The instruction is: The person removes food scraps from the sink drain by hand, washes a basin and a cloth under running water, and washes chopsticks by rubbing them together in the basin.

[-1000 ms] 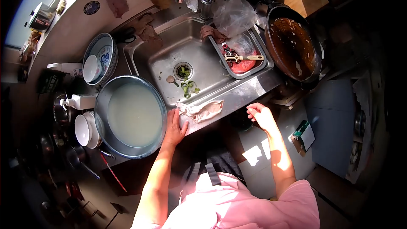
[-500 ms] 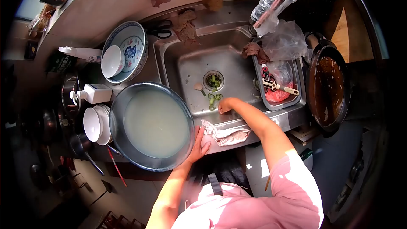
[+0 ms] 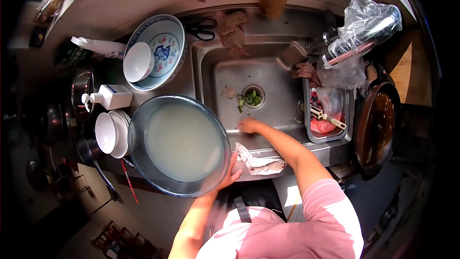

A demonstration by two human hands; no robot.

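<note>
Taking the sink drain (image 3: 256, 87) as datum, the chopped green vegetable scraps (image 3: 253, 99) are sitting mostly in its mouth, with one loose stalk piece (image 3: 240, 109) lying at its near-left edge. The right hand (image 3: 248, 125) is resting low on the drain's near side, its fingers pointing left and curling; blur is concealing whether they are pinching anything. The left hand (image 3: 231, 176), thumb spread from fingers, is lying beside the rim of the liquid-filled basin (image 3: 137, 144), near-left of the drain. For sound handling, the operator should be keeping the fingertips low, gathering stray pieces toward the drain and leaving the basin undisturbed. The loose piece's long axis is apparently running near-to-far, one end pointing toward the operator; the heap is showing no common direction.
</note>
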